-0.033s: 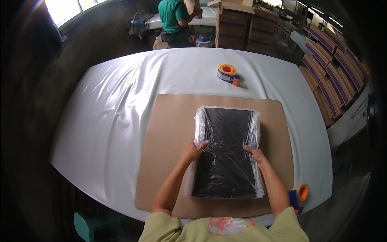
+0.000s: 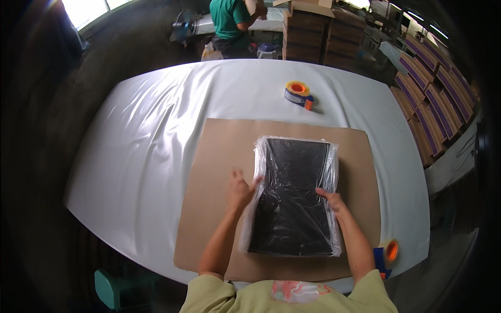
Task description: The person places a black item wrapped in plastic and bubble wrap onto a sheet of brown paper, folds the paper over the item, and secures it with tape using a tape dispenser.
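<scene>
A flat black rectangular item wrapped in clear plastic (image 2: 296,208) lies on a brown cardboard sheet (image 2: 203,208). My left hand (image 2: 241,191) is beside the package's left edge with fingers spread. Its thumb points toward the plastic, and I cannot tell whether the tip touches. On the opposite edge my right hand (image 2: 332,202) grips the package, thumb on top and the other fingers hidden at its side.
A white-covered table (image 2: 130,172) bears the sheet. One tape dispenser (image 2: 298,94) stands toward the far side, another (image 2: 387,255) by my right forearm. Beyond are a person in green (image 2: 229,21), a fan (image 2: 185,27) and stacked cartons (image 2: 436,99). A green stool (image 2: 112,289) stands lower left.
My left hand has come off the package's left edge, moving slightly left, and its fingers have spread. My right hand keeps its grip. The whole view has shifted slightly.
</scene>
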{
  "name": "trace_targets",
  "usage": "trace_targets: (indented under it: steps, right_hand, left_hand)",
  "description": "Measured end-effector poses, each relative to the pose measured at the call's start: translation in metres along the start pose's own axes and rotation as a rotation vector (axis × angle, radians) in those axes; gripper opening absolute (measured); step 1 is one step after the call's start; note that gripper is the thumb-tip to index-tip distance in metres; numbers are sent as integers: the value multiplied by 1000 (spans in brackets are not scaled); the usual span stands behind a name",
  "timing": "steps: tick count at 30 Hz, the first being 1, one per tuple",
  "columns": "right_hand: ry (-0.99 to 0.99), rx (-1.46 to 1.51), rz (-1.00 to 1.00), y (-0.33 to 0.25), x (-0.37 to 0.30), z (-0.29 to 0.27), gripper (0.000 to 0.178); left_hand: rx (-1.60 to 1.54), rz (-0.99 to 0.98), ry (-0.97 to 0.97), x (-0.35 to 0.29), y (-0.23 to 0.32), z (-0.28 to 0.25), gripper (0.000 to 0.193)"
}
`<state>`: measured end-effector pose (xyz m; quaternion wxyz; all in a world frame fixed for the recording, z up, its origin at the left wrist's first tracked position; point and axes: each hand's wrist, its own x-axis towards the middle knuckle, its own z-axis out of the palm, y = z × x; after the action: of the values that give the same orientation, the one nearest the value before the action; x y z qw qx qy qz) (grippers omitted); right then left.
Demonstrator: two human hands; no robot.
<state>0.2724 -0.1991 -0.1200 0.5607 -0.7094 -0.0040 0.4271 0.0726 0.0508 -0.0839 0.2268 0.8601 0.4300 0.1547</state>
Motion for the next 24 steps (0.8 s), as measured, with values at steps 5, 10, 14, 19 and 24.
trace_targets:
  steps: [5, 10, 14, 19, 24]
  right_hand:
    - [-37, 107, 7, -1, -4, 7, 63]
    - [-76, 149, 28, 1, 0, 9, 62]
    - [-98, 175, 24, 4, 6, 8, 61]
    - [-83, 191, 40, 0, 1, 9, 57]
    - [-62, 171, 36, -13, -10, 18, 57]
  left_hand:
    - [366, -485, 346, -19, -127, -41, 73]
    - [95, -483, 130, -43, -154, -59, 56]
    - [74, -400, 154, -37, -152, -83, 32]
    - [189, -36, 128, -42, -132, -109, 30]
    - [-237, 309, -96, -47, -48, -162, 45]
